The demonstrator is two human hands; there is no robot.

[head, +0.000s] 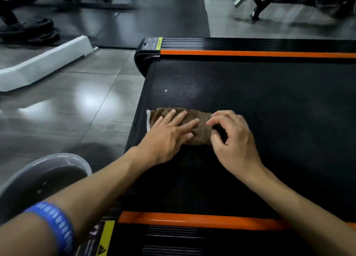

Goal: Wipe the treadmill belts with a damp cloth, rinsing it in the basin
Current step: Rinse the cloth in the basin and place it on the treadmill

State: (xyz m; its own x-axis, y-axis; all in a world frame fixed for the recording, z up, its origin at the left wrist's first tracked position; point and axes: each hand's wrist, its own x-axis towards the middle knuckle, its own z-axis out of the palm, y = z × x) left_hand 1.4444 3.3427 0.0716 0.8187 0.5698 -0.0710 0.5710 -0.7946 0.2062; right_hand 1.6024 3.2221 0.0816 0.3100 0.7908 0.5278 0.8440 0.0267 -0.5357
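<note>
A brown folded cloth [200, 119] with a white edge lies flat on the black treadmill belt [269, 101], near the belt's left end. My left hand [169, 134] presses on its left half with straight, spread fingers. My right hand [231, 138] sits at the cloth's right end, fingers curled, fingertips touching the cloth's edge. A grey basin [25, 178] holding dark water stands on the floor at the lower left, partly hidden behind my left forearm.
Orange strips [250, 53] run along the treadmill's black side rails, far and near. A white machine base [44, 63] lies on the glossy grey floor to the left. Weight plates [32, 30] and black machine frames stand at the back.
</note>
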